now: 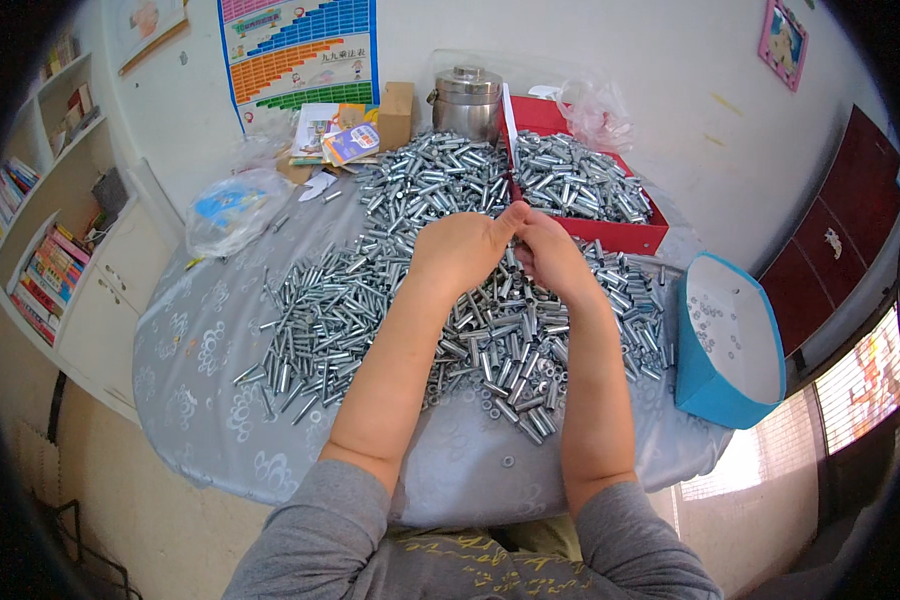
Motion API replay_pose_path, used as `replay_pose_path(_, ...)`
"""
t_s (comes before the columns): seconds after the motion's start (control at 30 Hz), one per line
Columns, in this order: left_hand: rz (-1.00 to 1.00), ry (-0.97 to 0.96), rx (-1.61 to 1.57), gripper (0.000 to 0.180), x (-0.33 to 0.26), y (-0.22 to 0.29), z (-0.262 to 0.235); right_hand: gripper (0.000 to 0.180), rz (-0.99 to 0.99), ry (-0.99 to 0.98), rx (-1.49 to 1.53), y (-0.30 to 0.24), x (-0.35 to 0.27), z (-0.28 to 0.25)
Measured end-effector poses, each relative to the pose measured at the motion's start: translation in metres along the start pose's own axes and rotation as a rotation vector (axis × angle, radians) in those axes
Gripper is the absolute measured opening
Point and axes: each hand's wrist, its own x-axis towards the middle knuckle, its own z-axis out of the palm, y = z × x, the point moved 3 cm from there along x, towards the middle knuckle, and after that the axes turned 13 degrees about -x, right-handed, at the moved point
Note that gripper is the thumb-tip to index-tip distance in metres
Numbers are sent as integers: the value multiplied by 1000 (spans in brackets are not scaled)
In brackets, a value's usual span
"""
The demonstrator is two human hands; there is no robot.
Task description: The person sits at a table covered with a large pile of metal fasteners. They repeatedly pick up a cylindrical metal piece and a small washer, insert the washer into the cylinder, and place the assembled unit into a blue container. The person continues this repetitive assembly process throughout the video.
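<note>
My left hand and my right hand meet over the middle of the table, thumbs and fingertips pressed together. Both look closed, and whatever they pinch is hidden behind the fingers. Under and around them spreads a big heap of shiny metal sleeves and bolt-like cylinders. Another pile of these metal cylinders lies beyond my left hand. Just past my right hand, a red box is filled with more of the same parts. A few small nuts or washers lie loose at the near side.
A blue box with small rings on its white bottom stands at the right edge. At the back are a steel pot, booklets and a clear plastic bag. Another plastic bag sits on the left of the grey tablecloth.
</note>
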Motion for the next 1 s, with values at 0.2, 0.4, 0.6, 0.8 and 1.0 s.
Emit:
replay_pose_path(0.2,-9,-15,-1,95,-2,0,-4,27,14,72,95,2,2,3)
replay_pose_path(0.4,15,20,43,90,3,-3,4,29,-27,117,79,2,8,8)
replay_pose_path(0.6,47,126,1,88,6,10,10,24,-16,204,139,-11,4,5)
replay_pose_path(0.8,75,115,-110,89,23,39,3,30,-94,339,138,-11,2,-16)
replay_pose_path(1.0,81,146,-142,91,17,29,13,26,-87,435,-60,-8,0,-21)
